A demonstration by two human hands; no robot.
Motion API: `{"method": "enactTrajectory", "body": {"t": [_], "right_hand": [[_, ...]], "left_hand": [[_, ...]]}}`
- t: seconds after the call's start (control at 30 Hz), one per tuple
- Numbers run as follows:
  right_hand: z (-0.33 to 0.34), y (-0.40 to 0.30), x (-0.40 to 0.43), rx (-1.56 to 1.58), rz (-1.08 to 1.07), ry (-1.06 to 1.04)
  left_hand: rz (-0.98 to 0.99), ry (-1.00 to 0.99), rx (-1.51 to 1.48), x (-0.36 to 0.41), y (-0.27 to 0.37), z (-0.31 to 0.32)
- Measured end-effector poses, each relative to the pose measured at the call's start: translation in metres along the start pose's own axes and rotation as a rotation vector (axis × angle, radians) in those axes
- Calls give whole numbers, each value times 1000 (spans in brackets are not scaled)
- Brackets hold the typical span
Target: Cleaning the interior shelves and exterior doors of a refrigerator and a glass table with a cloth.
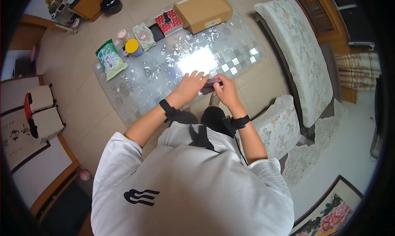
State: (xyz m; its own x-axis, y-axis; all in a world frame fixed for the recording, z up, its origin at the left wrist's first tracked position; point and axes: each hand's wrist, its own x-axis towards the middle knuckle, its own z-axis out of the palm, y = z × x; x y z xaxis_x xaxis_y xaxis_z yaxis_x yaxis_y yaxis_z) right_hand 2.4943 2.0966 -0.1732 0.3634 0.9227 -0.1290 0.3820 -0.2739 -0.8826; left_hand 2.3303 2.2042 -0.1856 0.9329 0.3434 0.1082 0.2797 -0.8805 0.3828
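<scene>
A small dark mauve-brown cloth (208, 88) is held near the front edge of the glass-topped table (148, 91). My right hand (226, 89) pinches its right part between thumb and fingers. My left hand (190, 86) is laid palm down with its fingers stretched towards the cloth's left edge; whether the fingertips press on it is hard to tell. Both wrists wear black bands, and a cable runs from the right one. Bright glare lies on the patterned tabletop just beyond my hands.
Along the table's far side stand a green snack bag (111, 61), a yellow-lidded tub (133, 47), a pink-lidded cup (122, 35), a wipes pack (144, 36), a red patterned box (168, 22) and a cardboard box (203, 10). Covered seats (296, 57) stand at the right.
</scene>
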Motion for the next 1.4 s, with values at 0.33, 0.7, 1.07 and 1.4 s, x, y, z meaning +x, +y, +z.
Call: {"method": "enactTrajectory", "body": {"t": [0.33, 0.7, 1.07, 1.4], "right_hand": [[-36, 20, 76, -66, -142, -326], [-74, 145, 138, -163, -232, -585], [-48, 181, 201, -244, -319, -666], [-6, 195, 207, -364, -415, -619]], "left_hand": [[-430, 41, -240, 2, -21, 67], [-877, 167, -473, 25, 9, 133], [-904, 358, -245, 34, -35, 149], [-895, 15, -51, 11, -73, 200]]}}
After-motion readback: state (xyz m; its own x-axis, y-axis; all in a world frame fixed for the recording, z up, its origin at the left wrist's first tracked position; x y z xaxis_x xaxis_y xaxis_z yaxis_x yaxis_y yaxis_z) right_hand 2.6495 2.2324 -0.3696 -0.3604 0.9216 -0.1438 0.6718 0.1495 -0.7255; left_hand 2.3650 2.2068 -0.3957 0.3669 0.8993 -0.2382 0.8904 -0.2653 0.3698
